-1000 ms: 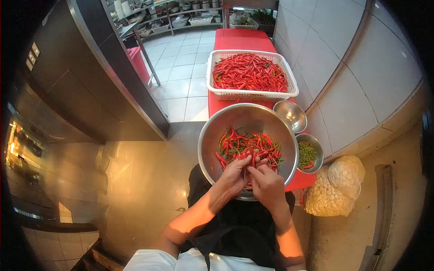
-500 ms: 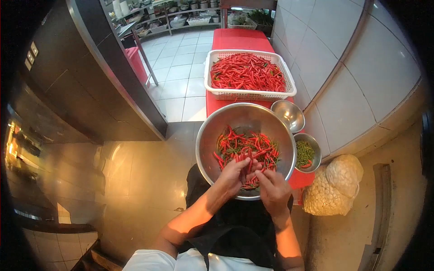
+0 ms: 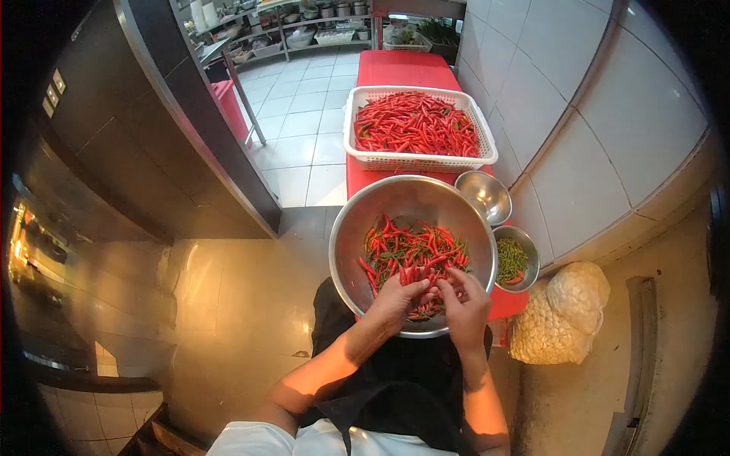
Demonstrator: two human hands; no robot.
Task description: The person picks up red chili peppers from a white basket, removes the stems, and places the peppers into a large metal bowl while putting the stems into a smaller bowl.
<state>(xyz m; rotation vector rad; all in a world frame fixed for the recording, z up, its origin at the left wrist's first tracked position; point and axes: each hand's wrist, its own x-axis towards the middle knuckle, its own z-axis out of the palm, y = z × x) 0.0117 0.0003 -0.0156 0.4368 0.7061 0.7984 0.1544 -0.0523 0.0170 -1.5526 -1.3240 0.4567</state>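
Note:
A large steel bowl holds red chilies with green stems. Over its near part, my left hand is closed around several red chilies, which show above its fingers. My right hand is just beside it, thumb and fingers drawn together near the left fingertips; what they grip, if anything, is too small to make out. Right of the large bowl, a small steel bowl contains green stems and some red bits. Behind that one, another small steel bowl shows bare metal inside.
A white basket heaped with red chilies stands on the red bench beyond the bowl. A bulging plastic bag of pale pieces lies at the right. White tiled wall borders the bench; a dark partition stands at left.
My right hand has moved slightly up and its fingers are now higher, by the chilies. My left hand has shifted slightly downward, with chilies still in it.

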